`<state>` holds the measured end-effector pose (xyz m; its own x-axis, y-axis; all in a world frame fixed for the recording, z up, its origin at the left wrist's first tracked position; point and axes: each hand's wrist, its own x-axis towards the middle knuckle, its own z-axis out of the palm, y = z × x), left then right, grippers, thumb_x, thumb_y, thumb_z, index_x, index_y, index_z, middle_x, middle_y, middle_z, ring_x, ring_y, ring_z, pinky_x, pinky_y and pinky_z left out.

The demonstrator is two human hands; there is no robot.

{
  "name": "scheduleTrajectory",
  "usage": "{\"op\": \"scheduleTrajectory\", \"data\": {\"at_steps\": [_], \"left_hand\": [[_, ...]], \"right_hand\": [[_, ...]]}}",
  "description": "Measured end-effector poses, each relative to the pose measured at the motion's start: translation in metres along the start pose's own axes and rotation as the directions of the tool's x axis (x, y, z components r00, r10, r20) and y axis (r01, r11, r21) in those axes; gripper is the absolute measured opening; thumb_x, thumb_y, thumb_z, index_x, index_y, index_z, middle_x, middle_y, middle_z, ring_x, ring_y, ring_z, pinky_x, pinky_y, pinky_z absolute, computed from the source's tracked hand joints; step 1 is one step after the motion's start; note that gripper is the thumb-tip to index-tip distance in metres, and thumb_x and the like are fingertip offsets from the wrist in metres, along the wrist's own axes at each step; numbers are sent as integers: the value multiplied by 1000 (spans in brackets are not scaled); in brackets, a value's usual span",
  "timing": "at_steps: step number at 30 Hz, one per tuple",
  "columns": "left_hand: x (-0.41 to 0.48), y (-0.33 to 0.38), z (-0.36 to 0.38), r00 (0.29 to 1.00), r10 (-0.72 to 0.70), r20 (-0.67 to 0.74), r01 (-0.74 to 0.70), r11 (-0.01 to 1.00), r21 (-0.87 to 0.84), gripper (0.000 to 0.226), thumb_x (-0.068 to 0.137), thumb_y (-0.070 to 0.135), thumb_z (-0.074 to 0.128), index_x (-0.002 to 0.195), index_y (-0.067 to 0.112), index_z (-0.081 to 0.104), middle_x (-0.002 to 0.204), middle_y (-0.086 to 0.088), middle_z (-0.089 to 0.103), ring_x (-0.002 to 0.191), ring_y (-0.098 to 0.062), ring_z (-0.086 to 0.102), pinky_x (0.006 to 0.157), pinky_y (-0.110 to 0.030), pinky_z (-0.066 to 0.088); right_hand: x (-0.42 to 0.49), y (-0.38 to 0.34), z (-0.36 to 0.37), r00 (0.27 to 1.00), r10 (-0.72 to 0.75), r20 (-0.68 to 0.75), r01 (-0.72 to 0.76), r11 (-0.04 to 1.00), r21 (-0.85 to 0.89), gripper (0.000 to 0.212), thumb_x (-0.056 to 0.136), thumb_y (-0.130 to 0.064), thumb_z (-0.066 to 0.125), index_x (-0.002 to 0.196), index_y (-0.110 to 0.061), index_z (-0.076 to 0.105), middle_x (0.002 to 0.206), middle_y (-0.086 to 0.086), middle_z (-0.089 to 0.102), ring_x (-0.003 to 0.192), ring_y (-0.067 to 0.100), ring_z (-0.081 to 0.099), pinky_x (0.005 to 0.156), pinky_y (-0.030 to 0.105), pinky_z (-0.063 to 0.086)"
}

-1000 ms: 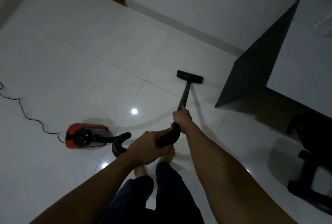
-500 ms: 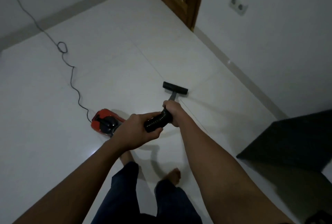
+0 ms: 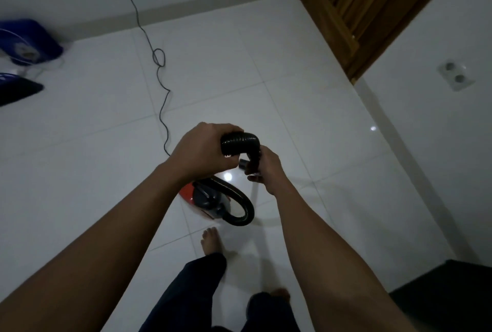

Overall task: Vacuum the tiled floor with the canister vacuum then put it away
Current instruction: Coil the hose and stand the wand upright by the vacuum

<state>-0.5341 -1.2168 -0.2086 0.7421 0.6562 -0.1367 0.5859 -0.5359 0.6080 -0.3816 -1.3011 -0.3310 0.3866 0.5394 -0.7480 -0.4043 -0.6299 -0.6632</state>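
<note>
The red and black canister vacuum (image 3: 205,198) sits on the white tiled floor (image 3: 306,97) just below my hands. Its black ribbed hose (image 3: 239,142) bends sharply between my hands, and a lower loop of hose (image 3: 243,209) curls beside the canister. My left hand (image 3: 202,150) grips the hose from above. My right hand (image 3: 265,169) holds the hose end where it meets the wand. The wand and floor head are hidden behind my right hand and arm. The power cord (image 3: 159,78) runs from the canister up to the far wall.
A wooden door (image 3: 354,9) stands at the upper right, with a wall socket (image 3: 455,77) on the right wall. Blue objects (image 3: 26,44) lie at the left edge. A dark furniture corner (image 3: 452,297) fills the lower right. My bare feet (image 3: 211,241) stand near the canister.
My view has swung left, away from the dark furniture. The floor head has dropped out of sight, and the canister now lies right beneath my hands. The hose is bent more tightly.
</note>
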Motion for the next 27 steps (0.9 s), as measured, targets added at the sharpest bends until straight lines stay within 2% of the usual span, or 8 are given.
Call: {"op": "scheduleTrajectory", "data": {"at_steps": [2, 6, 9, 11, 17, 22, 24, 27], "left_hand": [[10, -24, -21, 999, -11, -31, 11, 1000, 5, 47, 76, 27, 76, 122, 30, 67, 93, 10, 74, 76, -6, 64, 73, -29, 57], [20, -46, -44, 995, -37, -91, 32, 998, -55, 46, 72, 29, 77, 117, 27, 69, 90, 12, 73, 78, -6, 65, 74, -32, 58], [28, -62, -60, 982, -78, -170, 55, 989, -138, 48, 71, 31, 80, 117, 25, 68, 96, 10, 73, 86, -7, 66, 80, -31, 58], [33, -69, -66, 975, -105, -195, 71, 982, -176, 49, 72, 29, 80, 119, 24, 67, 99, 8, 73, 88, -7, 67, 80, -29, 57], [48, -92, -66, 982, -95, -161, 56, 971, -231, 54, 74, 25, 80, 126, 22, 64, 104, 5, 72, 91, -7, 67, 82, -29, 58], [58, -110, -68, 967, -53, -249, -25, 953, -301, 58, 77, 25, 80, 132, 20, 62, 112, 7, 71, 98, 0, 65, 87, -13, 52], [61, -123, -63, 937, -68, -343, -58, 937, -345, 57, 79, 28, 80, 132, 18, 62, 111, 9, 71, 100, 0, 66, 88, -12, 51], [61, -150, -40, 880, -116, -461, -61, 935, -351, 51, 80, 32, 80, 127, 19, 63, 105, 12, 70, 97, -3, 67, 87, -22, 55]], "right_hand": [[16, -10, 26, 999, -29, 34, 31, 998, -56, 29, 95, -20, 43, 118, -22, 61, 88, 19, 72, 84, 31, 74, 58, 31, 55], [30, -27, 56, 984, -153, 92, 170, 959, -228, 42, 92, -5, 59, 129, -23, 53, 100, 10, 68, 58, 13, 66, 52, 27, 54], [41, -44, 88, 955, -286, 84, 297, 902, -312, 29, 93, -21, 61, 121, -16, 58, 80, 6, 67, 53, 12, 61, 52, 28, 51], [51, -53, 106, 936, -338, 95, 349, 861, -370, 26, 92, -25, 57, 114, -13, 60, 82, 8, 69, 57, 15, 64, 50, 25, 49], [89, -49, 125, 917, -361, 171, 398, 795, -458, 11, 91, -11, 52, 97, -8, 61, 74, 2, 64, 61, 11, 60, 54, 29, 47], [144, -38, 128, 834, -527, 165, 539, 713, -449, 32, 90, -38, 53, 91, -6, 56, 83, 28, 54, 70, 29, 54, 60, 45, 50], [149, -49, 137, 812, -565, 146, 567, 704, -428, 43, 93, -52, 52, 101, -9, 56, 95, 21, 54, 81, 27, 56, 69, 39, 52], [168, -62, 148, 799, -585, 139, 570, 663, -485, 41, 97, -48, 49, 109, -9, 50, 109, 10, 47, 85, -5, 50, 72, 12, 44]]}}
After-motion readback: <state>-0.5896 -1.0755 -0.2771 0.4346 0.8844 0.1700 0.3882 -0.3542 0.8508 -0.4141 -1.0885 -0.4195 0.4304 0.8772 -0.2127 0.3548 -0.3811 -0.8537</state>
